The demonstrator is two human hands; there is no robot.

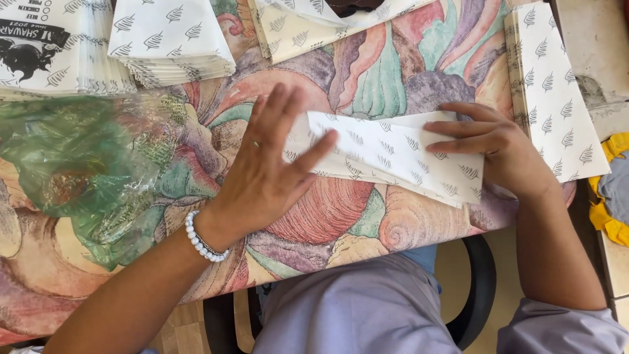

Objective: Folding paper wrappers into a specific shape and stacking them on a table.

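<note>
Pressing flat, both open hands, left and right, pin the folded paper's ends.

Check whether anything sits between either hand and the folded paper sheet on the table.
Nothing visible does. The left hand lies flat with its fingertips on the folded paper sheet, and the right hand presses its far end. The green plastic bag lies off to the side.

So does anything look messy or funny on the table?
A crumpled green plastic bag sprawls loose on the table's left side, unlike the neat paper stacks. The paper sheet under both hands is just being folded.
</note>
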